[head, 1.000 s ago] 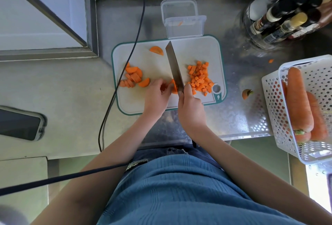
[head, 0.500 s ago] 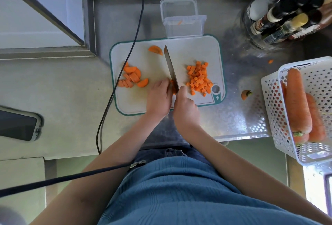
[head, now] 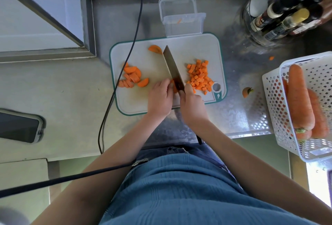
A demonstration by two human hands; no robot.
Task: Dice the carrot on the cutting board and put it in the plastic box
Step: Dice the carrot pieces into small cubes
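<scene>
Steel worktop [head: 242, 117], patterned, seen from above; a white cutting board [head: 136, 102] with teal rim is laid across its middle. Diced carrot [head: 198, 76] is heaped on the board's right part; half-round carrot slices [head: 133, 78] are piled on its left, with one more slice [head: 154, 49] near the far edge. A small carrot piece [head: 174, 88] is pinned by the curled fingers of the left hand [head: 159, 97], right beside the blade. The knife [head: 173, 70] is gripped at the handle by the right hand [head: 193, 107], tip pointing away towards the far edge. The plastic box [head: 183, 23] stands open just beyond the board, touching its far edge, one orange scrap inside. Whole carrots [head: 300, 99] are held in a white perforated basket [head: 273, 102] at right; a cut carrot top [head: 246, 92] is left on the steel between board and basket.
</scene>
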